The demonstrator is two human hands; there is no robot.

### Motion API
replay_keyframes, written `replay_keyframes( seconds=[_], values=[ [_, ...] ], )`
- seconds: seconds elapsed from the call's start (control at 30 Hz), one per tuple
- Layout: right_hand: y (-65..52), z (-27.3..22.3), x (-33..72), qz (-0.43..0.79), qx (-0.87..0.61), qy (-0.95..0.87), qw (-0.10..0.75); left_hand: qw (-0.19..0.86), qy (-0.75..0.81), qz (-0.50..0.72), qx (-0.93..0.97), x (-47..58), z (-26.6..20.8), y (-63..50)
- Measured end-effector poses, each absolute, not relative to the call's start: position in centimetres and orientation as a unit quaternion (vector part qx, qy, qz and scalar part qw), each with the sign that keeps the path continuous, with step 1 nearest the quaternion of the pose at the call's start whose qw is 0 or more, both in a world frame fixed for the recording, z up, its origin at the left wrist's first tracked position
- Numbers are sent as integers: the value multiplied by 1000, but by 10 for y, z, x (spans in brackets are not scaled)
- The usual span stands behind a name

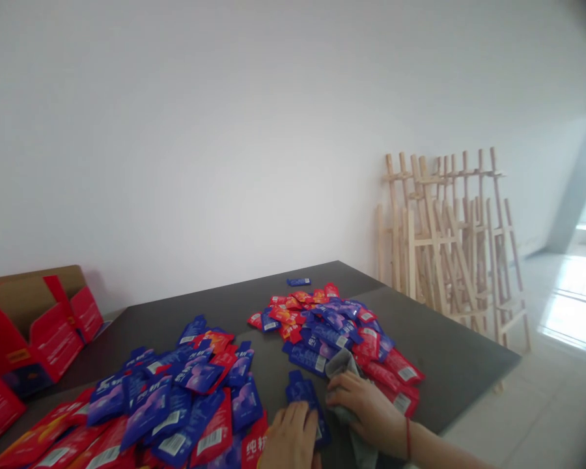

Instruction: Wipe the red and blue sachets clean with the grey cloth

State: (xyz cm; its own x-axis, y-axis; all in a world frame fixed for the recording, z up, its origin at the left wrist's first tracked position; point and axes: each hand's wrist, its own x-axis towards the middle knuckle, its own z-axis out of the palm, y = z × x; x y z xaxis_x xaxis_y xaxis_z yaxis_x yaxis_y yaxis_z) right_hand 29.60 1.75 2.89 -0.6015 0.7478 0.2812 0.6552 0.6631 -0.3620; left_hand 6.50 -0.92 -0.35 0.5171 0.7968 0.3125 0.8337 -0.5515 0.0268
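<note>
Near the front of the table, a blue spout pouch (303,389) lies apart from the piles. My left hand (290,438) rests over its lower left part, fingers together and bent down onto it, the fingertips partly hidden. A red pouch (254,444) sits against that hand's left side. My right hand (368,410), with a red cord at the wrist, is closed on a grey cloth (342,363) just right of the blue pouch. The cloth bunches above the fingers and hangs below the palm. It touches the edge of the right-hand pile.
A pile of red and blue pouches (176,397) covers the left front; another pile (329,326) lies centre right. One blue pouch (299,282) is alone at the back. Open red cartons (53,342) stand left. Wooden easels (434,244) lean against the wall beyond the table (461,352).
</note>
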Motion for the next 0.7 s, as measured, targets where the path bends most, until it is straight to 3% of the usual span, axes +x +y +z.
replay_keyframes(
  seconds=[0.1,0.27,0.5,0.7],
  values=[
    [26,26,291,138,-441,-848,261,-24,-484,-83,-871,67,18,9],
    [27,21,282,131,-451,-849,240,-87,-474,25,-876,74,29,30],
    [32,18,281,149,-464,-844,225,-12,-516,69,-854,88,44,29],
    [35,18,280,154,-464,-844,218,105,-597,101,-789,36,96,28]
  ],
)
